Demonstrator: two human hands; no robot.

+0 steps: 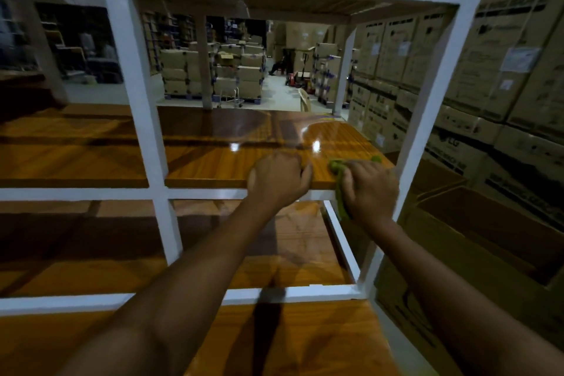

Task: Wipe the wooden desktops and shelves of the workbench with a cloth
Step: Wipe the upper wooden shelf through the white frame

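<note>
We are leaning into a white-painted metal frame (137, 70) that carries 3 wooden levels. The glossy orange-brown wooden shelf (213, 159) at the middle level is where both hands are.

Our right hand (370, 191) grasps a crumpled green fabric cloth (335, 167) and presses it on the shelf's front right corner. Part of the cloth lies on the board. Another part hangs down over the front edge, below the hand. This hand sits just beside the white right front upright (427, 119), so there is little room to its right.

Our left hand (279, 180) lies on the shelf's front edge, near the right hand but apart from it, with its fingers bent. We cannot tell whether it clasps the edge or only rests there.

Behind the hands the shining board runs to its far edge. To the left it runs to the white middle upright (152, 137), and more board shows beyond that.

Below, the darker lower wooden shelf (290, 253) sits under our forearms, and the nearest orange wooden desktop (305, 339) lies below that.

Stacked brown cardboard boxes (503, 70) stand close along the frame's right side.
</note>
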